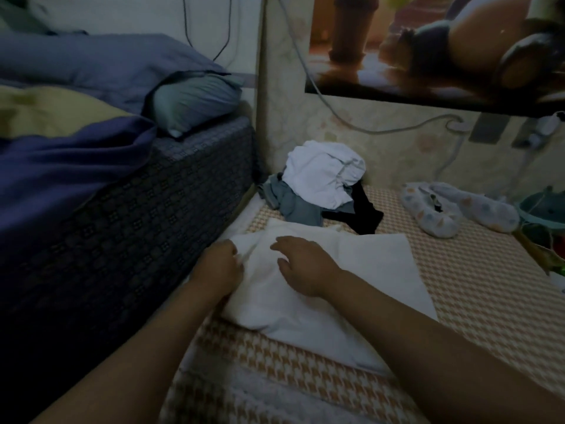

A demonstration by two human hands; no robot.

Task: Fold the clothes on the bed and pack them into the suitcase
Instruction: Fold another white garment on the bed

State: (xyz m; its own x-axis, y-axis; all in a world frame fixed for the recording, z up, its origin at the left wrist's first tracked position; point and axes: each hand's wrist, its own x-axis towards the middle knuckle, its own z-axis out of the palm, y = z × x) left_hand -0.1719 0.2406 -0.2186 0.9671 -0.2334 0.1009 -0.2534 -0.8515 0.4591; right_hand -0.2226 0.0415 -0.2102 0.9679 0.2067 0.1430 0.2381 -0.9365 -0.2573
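At the left stands a bed [171,194] with a dark patterned side, a blue duvet [76,166] and a grey-blue pillow [195,102] on top. Beside it lies a houndstooth mat [458,286]. The left hand [218,266] reaches forward to the left edge of a white garment [351,270] spread on the mat, its fingers curled, pinching a fold of the cloth. The right hand [302,267] lies palm-down on the garment's middle, fingers spread and loose, grasping nothing. Just beyond the garment, against the wall [305,111], a pile of clothes [321,175] in white, grey and black lies unfolded. Further right rest two spotted slippers [443,215]
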